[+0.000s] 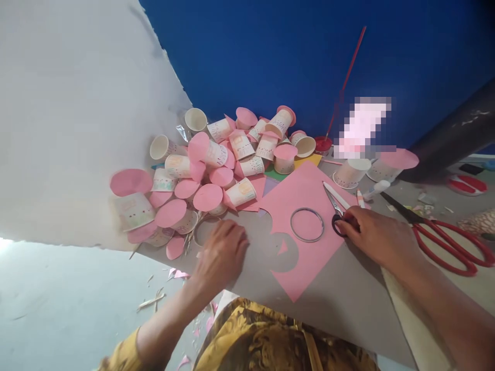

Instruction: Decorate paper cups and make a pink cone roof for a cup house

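My right hand (361,229) has its fingers closed on the black handle of the small scissors (338,222), whose blades point away from me. Beneath them lies a pink paper sheet (309,196) with round pieces cut out of its left side. A thin metal ring (307,225) rests flat on that sheet. My left hand (224,250) is curled palm down on the grey table; whether anything is under its fingers is hidden. Just behind it is another ring (207,231), beside a heap of decorated paper cups (243,193) with pink paper pieces attached.
Large red-handled scissors (452,247) lie to the right of my right arm. A white marker (336,195) and a small white bottle (377,189) sit near upright cups (351,172). A blue wall (270,56) rises behind; a dark pipe (456,129) slants at right.
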A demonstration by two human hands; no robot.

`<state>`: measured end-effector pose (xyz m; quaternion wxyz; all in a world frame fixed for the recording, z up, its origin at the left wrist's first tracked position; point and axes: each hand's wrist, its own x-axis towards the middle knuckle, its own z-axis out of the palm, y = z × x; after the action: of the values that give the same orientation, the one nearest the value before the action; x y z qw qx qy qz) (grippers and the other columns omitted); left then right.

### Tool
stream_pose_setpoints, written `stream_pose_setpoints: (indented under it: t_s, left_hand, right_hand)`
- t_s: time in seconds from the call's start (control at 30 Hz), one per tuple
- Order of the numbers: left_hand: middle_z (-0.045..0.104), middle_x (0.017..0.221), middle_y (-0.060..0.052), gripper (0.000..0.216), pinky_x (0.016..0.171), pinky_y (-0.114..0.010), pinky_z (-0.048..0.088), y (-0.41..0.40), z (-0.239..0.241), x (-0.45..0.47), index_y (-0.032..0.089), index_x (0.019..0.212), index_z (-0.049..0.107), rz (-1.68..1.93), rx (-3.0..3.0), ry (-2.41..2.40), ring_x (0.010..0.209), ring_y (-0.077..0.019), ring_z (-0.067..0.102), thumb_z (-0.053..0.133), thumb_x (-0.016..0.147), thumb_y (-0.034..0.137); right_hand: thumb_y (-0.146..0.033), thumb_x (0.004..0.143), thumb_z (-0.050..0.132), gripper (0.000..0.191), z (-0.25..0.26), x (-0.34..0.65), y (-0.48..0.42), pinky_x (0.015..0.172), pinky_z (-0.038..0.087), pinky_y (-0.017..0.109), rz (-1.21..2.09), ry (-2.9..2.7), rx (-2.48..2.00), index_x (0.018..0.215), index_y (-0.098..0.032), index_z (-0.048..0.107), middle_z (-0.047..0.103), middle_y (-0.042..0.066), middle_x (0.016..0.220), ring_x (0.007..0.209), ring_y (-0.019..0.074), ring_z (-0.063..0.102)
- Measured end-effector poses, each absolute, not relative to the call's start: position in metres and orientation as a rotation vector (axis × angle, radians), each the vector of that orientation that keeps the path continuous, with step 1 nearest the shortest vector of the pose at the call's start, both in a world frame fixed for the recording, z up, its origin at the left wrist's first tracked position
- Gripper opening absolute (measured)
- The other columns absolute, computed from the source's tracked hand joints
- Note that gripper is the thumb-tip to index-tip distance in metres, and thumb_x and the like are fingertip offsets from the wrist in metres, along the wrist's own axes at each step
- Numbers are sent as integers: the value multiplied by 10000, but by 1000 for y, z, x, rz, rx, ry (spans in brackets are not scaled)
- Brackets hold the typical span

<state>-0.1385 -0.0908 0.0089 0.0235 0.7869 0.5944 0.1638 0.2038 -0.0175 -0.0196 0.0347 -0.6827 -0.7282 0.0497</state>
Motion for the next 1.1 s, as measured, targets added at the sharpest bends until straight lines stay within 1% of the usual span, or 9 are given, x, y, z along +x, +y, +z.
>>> stream_pose_setpoints:
  t_s: [0.07, 0.23, 0.33, 0.47, 0.63, 0.73, 0.83, 1.0, 1.1]
  left_hand:
    - [682, 1042, -107, 132, 764, -399, 503, -102, 5, -159, 195, 1042, 653, 483, 2365, 2116, 992, -294, 613, 547, 988, 251]
    - [687, 883, -69, 154, 655, -375, 443, -111, -5, -183, 217, 924, 639, 364, 2243, 2275, 901, -300, 626, 512, 999, 262]
    - [658, 808, -48, 180, 673, -368, 439, -114, 0, -180, 219, 856, 602, 547, 2337, 2129, 810, -264, 598, 512, 1006, 263]
    - [637, 848, -31, 106, 745, -339, 446, -122, 12, -155, 220, 913, 587, 773, 2440, 1724, 835, -214, 574, 547, 1006, 189]
    - [633, 846, -32, 120, 738, -332, 435, -113, 6, -120, 205, 934, 588, 778, 2477, 1474, 812, -198, 544, 536, 1011, 129]
    - [650, 840, -36, 119, 753, -337, 454, -100, 2, -113, 200, 927, 603, 791, 2532, 1431, 820, -199, 559, 549, 1004, 126]
    - [660, 833, -43, 138, 762, -353, 476, -90, 7, -117, 208, 906, 621, 752, 2569, 1446, 828, -211, 579, 541, 1007, 160]
    - [664, 816, -40, 174, 702, -379, 502, -96, 14, -146, 240, 867, 615, 613, 2530, 1650, 792, -226, 602, 518, 1010, 222]
    - [692, 878, -55, 130, 717, -425, 537, -108, 10, -159, 256, 926, 628, 596, 2495, 1824, 844, -261, 635, 522, 1001, 249]
  right_hand:
    - [-495, 922, 614, 221, -19, 203, -17, 576, 289, 313, 165, -2235, -2101, 912, -276, 646, 780, 17, 920, 733, 242, 680]
    - [-453, 935, 620, 187, -12, 198, -18, 589, 271, 303, 172, -2225, -2121, 923, -268, 641, 784, 8, 935, 763, 235, 688]
    - [-418, 943, 624, 164, -8, 195, -19, 584, 264, 298, 170, -2219, -2100, 937, -258, 657, 785, 11, 956, 777, 224, 688]
    - [-380, 960, 609, 163, -8, 195, -20, 570, 268, 307, 118, -2206, -2045, 939, -239, 688, 770, 29, 944, 762, 216, 680]
    - [-328, 960, 639, 151, -17, 194, -25, 701, 436, 293, 226, -2354, -1428, 1024, -226, 730, 735, 58, 1012, 888, 203, 683]
    - [-312, 933, 702, 168, -24, 190, -29, 726, 468, 286, 330, -2502, -1118, 1075, -234, 745, 693, 71, 1069, 913, 193, 666]
    - [-269, 977, 653, 117, -30, 188, -29, 721, 469, 292, 325, -2537, -1074, 1016, -231, 757, 676, 71, 1034, 887, 186, 647]
    - [-237, 1010, 611, 156, -25, 191, -27, 768, 483, 311, 359, -2496, -981, 942, -211, 749, 697, 74, 1003, 922, 196, 650]
    - [-220, 1002, 621, 154, -21, 191, -28, 744, 472, 306, 345, -2517, -934, 909, -208, 743, 706, 71, 989, 917, 196, 646]
